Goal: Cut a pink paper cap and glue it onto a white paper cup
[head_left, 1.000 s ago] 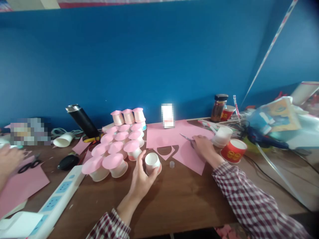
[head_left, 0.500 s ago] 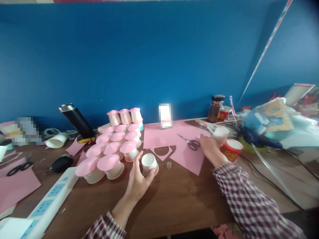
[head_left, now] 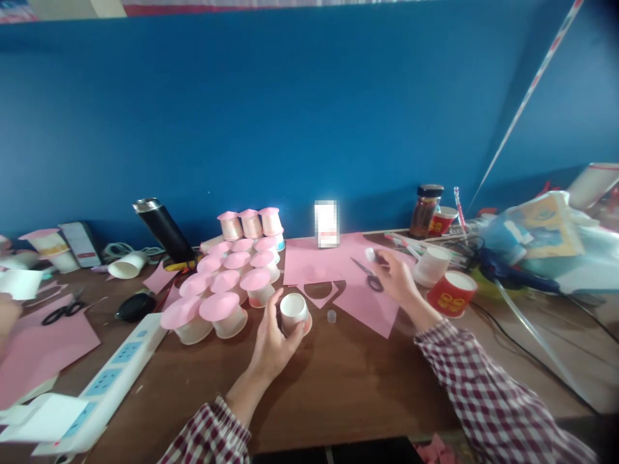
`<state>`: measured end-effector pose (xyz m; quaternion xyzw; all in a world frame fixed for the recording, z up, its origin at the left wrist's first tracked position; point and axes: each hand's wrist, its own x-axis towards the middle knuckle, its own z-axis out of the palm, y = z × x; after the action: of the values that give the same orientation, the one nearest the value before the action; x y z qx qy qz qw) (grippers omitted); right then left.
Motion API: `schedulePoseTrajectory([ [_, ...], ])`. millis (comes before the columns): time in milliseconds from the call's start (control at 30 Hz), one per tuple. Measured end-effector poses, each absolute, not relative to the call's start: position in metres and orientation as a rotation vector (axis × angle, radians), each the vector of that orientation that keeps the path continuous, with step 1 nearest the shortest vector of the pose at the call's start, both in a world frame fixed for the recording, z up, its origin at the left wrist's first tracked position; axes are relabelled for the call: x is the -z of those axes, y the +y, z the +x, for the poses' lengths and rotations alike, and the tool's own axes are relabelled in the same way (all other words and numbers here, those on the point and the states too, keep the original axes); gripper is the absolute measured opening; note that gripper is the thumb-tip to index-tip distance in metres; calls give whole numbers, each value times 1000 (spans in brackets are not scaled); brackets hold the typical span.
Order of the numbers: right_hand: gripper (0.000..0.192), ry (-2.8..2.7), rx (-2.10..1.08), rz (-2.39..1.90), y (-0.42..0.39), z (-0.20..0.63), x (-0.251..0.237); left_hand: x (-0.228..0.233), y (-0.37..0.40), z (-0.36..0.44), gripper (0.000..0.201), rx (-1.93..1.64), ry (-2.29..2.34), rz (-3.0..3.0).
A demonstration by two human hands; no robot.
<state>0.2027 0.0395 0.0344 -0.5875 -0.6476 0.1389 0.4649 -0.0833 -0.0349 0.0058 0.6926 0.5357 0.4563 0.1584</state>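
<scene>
While the left hand [head_left: 273,345] wraps its fingers and thumb around a small white paper cup [head_left: 294,312] standing mouth-up on the brown wooden table [head_left: 348,380], the right hand [head_left: 396,280] hovers above the pink paper sheets [head_left: 367,303], pinching a small white object [head_left: 370,254] at its fingertips; what that object is cannot be told. Scissors [head_left: 368,276] lie on the pink paper just left of the right hand, and a tiny clear cap [head_left: 331,316] sits on the wood beside the held cup. Just left of the cup stands a cluster of cups topped with pink discs [head_left: 227,290]. A white power strip [head_left: 111,380] runs along the near left edge. Farther right are a red cup [head_left: 452,293] and a white cup [head_left: 432,265]. At the back, a black flask [head_left: 164,231] leans and a dark jar [head_left: 424,211] stands against the blue wall [head_left: 309,109].
</scene>
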Motion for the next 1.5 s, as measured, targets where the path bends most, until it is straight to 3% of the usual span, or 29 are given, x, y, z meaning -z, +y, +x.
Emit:
schedulePoseTrajectory([
  [67, 41, -1444, -796, -1219, 34, 187, -34, -6, -36, -83, 67, -1295, 1511, 1983],
  [167, 37, -1324, -1221, -984, 22, 165, -34, -6, -37, -83, 68, -1280, 1488, 1992],
  [400, 26, -1122, -1755, -734, 1, 140, -27, -6, -39, -82, 71, -1295, 1484, 2053],
  [667, 18, -1157, -1875, -633, -8, 135, -32, -19, -45, -81, 61, -1765, 1534, 2220],
  [867, 21, -1308, -1785, -708, -12, 134, -33, -15, -42, -81, 69, -1392, 1582, 2026],
  [1000, 26, -1323, -1653, -760, -8, 130, -30, -21, -31, -79, 50, -1203, 1501, 1894],
  [1500, 24, -1256, -1394, -813, -7, 128, -25, -15, -24, -66, 48, -1211, 1383, 1824],
])
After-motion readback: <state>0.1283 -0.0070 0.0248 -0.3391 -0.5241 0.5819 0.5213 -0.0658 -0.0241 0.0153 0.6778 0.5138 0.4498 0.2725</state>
